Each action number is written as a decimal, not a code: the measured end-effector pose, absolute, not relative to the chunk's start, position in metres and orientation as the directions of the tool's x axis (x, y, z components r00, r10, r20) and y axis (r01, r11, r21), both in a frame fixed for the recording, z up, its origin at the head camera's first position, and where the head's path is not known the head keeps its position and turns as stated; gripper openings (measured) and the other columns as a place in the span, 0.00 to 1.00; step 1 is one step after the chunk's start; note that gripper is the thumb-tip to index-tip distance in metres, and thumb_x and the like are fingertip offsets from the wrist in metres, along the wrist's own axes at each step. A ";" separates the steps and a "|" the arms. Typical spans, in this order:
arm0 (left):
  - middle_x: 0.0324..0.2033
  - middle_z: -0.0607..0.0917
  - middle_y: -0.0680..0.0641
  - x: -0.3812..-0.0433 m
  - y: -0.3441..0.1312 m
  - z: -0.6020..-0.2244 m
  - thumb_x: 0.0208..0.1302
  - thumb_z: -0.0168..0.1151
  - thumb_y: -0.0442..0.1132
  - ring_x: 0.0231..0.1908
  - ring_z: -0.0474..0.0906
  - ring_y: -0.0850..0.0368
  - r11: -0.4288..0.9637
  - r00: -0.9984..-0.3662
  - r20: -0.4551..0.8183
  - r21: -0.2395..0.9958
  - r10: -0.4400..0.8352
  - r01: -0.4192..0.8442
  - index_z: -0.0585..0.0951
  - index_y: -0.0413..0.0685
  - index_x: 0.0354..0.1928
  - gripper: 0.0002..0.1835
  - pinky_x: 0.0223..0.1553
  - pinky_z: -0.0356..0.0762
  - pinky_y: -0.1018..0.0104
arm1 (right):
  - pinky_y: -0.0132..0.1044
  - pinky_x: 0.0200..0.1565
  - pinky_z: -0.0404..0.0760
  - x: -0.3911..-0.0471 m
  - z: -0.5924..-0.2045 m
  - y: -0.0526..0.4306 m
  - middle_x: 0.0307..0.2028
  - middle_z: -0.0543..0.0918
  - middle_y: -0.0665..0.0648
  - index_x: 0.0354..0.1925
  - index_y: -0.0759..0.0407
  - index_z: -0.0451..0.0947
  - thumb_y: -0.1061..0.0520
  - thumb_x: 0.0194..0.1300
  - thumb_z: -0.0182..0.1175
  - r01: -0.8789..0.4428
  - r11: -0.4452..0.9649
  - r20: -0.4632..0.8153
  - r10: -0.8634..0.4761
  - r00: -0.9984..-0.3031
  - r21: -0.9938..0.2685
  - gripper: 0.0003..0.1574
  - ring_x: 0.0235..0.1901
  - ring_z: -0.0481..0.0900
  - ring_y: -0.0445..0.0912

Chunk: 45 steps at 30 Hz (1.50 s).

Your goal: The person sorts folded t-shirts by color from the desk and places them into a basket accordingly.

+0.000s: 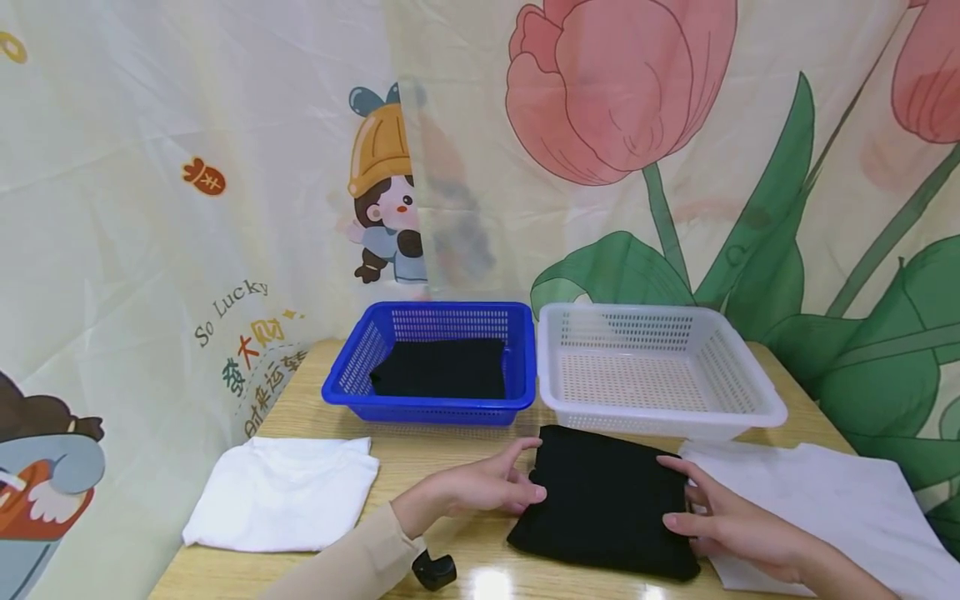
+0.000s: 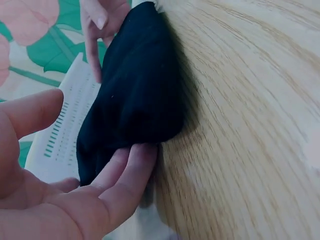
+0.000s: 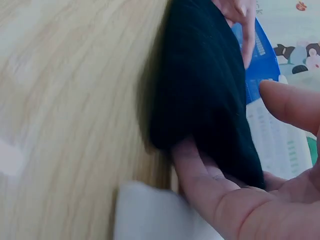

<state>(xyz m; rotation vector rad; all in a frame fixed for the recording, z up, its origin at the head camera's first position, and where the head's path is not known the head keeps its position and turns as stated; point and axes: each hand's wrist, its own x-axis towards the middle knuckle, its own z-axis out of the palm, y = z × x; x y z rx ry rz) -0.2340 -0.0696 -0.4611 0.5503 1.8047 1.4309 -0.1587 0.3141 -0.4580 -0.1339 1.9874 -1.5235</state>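
Observation:
A folded black cloth [image 1: 600, 500] lies at the front of the table, between my two hands. My left hand [image 1: 491, 483] is at its left edge. In the left wrist view, the left fingers [image 2: 132, 175] reach under the cloth's end while the thumb stands away from it. At the right edge is my right hand [image 1: 731, 521], with its fingers [image 3: 192, 170] likewise tucked beneath the cloth and its thumb raised clear of the fabric. Some fingertips are hidden under the cloth.
Behind the cloth stand a blue basket [image 1: 431, 410] holding black folded cloth [image 1: 442, 368] and a white basket [image 1: 660, 417]. White folded cloth [image 1: 288, 496] lies left; another white cloth [image 1: 825, 500] lies right, partly behind my right hand. A small black object [image 1: 435, 571] is by my left wrist.

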 end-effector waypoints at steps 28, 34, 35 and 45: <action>0.67 0.75 0.45 -0.232 -0.108 -0.468 0.68 0.74 0.34 0.63 0.77 0.45 0.262 -0.662 -0.201 0.965 0.722 -0.007 0.65 0.72 0.79 0.44 0.62 0.80 0.51 | 0.38 0.52 0.87 -0.166 -0.482 0.233 0.75 0.62 0.77 0.86 0.51 0.36 0.61 0.78 0.62 0.051 0.091 -0.092 -0.523 -0.847 -0.995 0.57 0.59 0.83 0.55; 0.78 0.61 0.40 -0.224 -0.131 -0.449 0.67 0.76 0.39 0.72 0.65 0.34 0.320 -0.699 -0.212 0.947 0.683 0.026 0.66 0.79 0.77 0.43 0.68 0.72 0.38 | 0.44 0.58 0.86 -0.162 -0.470 0.215 0.77 0.59 0.76 0.86 0.49 0.37 0.63 0.78 0.61 0.038 0.026 -0.046 -0.562 -0.826 -0.999 0.56 0.66 0.79 0.58; 0.77 0.62 0.41 -0.222 -0.135 -0.445 0.68 0.75 0.39 0.71 0.66 0.35 0.316 -0.698 -0.211 0.949 0.684 0.023 0.66 0.78 0.78 0.43 0.68 0.73 0.39 | 0.44 0.58 0.85 -0.162 -0.467 0.212 0.77 0.59 0.76 0.86 0.48 0.37 0.63 0.78 0.61 0.037 0.024 -0.044 -0.564 -0.825 -0.999 0.56 0.66 0.78 0.58; 0.72 0.70 0.43 -0.209 -0.183 -0.394 0.70 0.74 0.42 0.64 0.75 0.44 0.266 -0.695 -0.179 0.964 0.696 0.019 0.64 0.74 0.80 0.43 0.64 0.77 0.53 | 0.45 0.64 0.80 -0.159 -0.423 0.176 0.82 0.51 0.68 0.85 0.40 0.44 0.60 0.76 0.65 -0.007 0.045 -0.019 -0.555 -0.832 -0.999 0.55 0.74 0.67 0.63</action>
